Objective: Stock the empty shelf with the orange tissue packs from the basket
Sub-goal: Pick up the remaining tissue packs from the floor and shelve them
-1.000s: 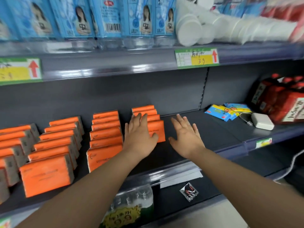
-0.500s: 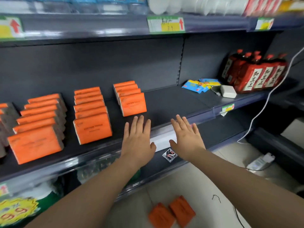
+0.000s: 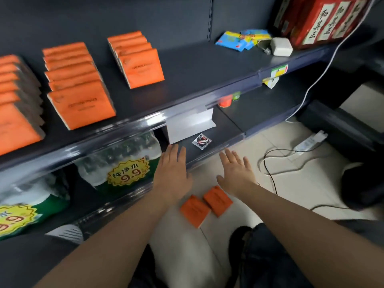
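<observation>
Orange tissue packs stand in rows on the dark shelf (image 3: pixel 197 80): a short row (image 3: pixel 141 67) in the middle, a longer row (image 3: pixel 81 104) to its left, and another row (image 3: pixel 14 119) at the left edge. Two more orange packs (image 3: pixel 195 207) (image 3: pixel 218 200) lie on the pale floor below. My left hand (image 3: pixel 172 173) and my right hand (image 3: pixel 236 173) hover just above those floor packs, palms down, fingers spread, holding nothing. No basket is in view.
Packs of bottled water with yellow price stickers (image 3: pixel 124 163) fill the lower shelf at left. A small wrapper (image 3: pixel 201 141) and a bent white card (image 3: pixel 189 125) lie there too. Blue packets (image 3: pixel 239 40), a white charger (image 3: pixel 281 46), red boxes (image 3: pixel 324 21), and floor cables with a power strip (image 3: pixel 309 140) are at right.
Both hands drew back from the shelf and dropped toward the floor. The view tilted down, bringing the two floor packs under my hands.
</observation>
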